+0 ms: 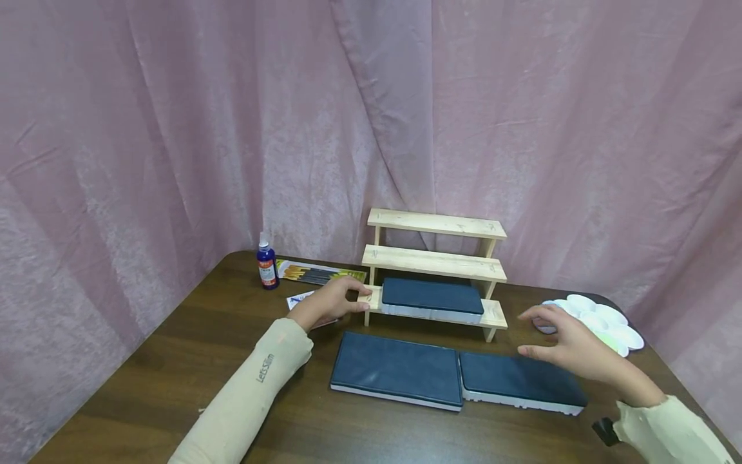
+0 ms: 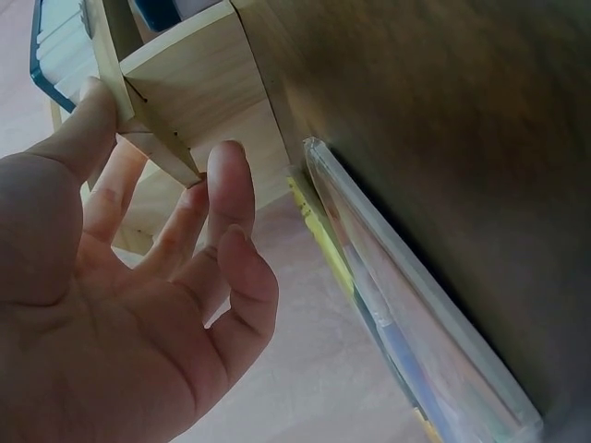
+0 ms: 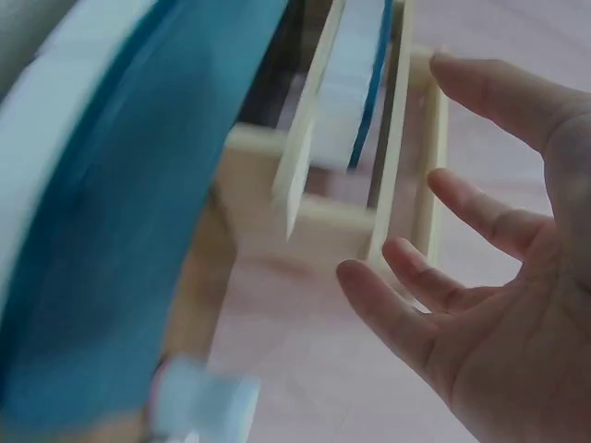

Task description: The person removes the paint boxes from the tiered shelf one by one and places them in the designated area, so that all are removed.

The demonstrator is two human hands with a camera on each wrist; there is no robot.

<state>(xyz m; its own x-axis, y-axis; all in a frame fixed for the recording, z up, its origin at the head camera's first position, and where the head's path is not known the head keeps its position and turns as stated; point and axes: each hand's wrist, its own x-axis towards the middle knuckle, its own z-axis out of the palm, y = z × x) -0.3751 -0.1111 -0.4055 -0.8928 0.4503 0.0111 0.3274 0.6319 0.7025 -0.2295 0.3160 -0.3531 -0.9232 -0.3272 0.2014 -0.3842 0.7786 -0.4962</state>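
Observation:
A three-step wooden display rack (image 1: 431,261) stands at the back of the table. My left hand (image 1: 333,301) holds the left end of its lowest step; in the left wrist view the thumb and fingertips (image 2: 191,198) lie on either side of that board (image 2: 162,152). On this step sits a flat case with a dark blue lid (image 1: 431,294) and white sides. My right hand (image 1: 574,341) hovers over the front right of the table, fingers spread and holding nothing. Below it lies a second dark-lidded case (image 1: 516,380), and a wider one (image 1: 397,368) lies beside that.
At the back left stand a blue spray bottle (image 1: 267,263) and a pack of paintbrushes (image 1: 319,273). A small white packet (image 1: 298,298) is partly hidden behind my left hand. White flower-shaped palettes (image 1: 611,319) lie at the right edge. Pink curtains (image 1: 313,129) hang behind the table.

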